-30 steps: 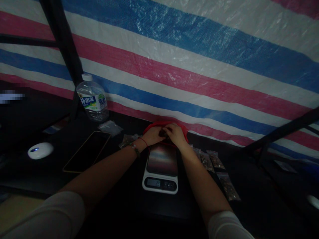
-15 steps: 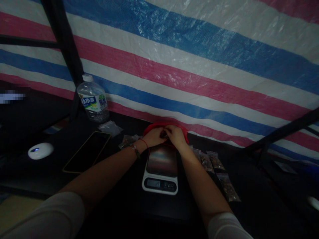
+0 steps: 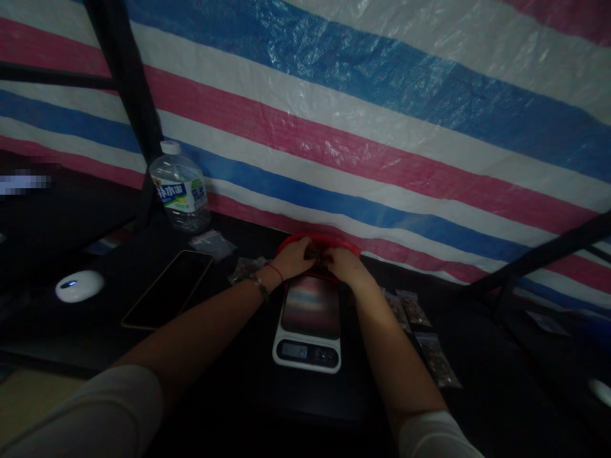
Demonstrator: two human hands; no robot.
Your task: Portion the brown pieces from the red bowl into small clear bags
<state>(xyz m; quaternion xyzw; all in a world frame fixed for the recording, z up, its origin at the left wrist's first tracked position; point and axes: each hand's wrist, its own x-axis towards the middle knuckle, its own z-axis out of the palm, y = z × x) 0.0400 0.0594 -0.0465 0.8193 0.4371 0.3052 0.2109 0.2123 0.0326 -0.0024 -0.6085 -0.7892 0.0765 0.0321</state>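
Both of my hands reach into a red bowl (image 3: pixel 334 238) behind the scale. My left hand (image 3: pixel 294 257), with a red string and a beaded bracelet on its wrist, has its fingers curled in round a small dark brown clump that I cannot name. Close beside it, my right hand (image 3: pixel 346 264) points its bent fingers down into the bowl, at the same dark stuff. The fingertips are partly hidden. Below the hands a white digital scale (image 3: pixel 311 312) with a bare metal plate shows a lit display.
Small clear bags with brown bits (image 3: pixel 436 359) lie right of my right arm. To the left are a clear bag (image 3: pixel 213 243), a phone (image 3: pixel 169 289), a white mouse (image 3: pixel 79 286) and a large plastic bottle (image 3: pixel 180 191). A striped sheet (image 3: pixel 334 127) hangs behind the table.
My hands have moved slightly apart, the right one shifting right and lower into the bowl. More of the bowl's inside shows between them.
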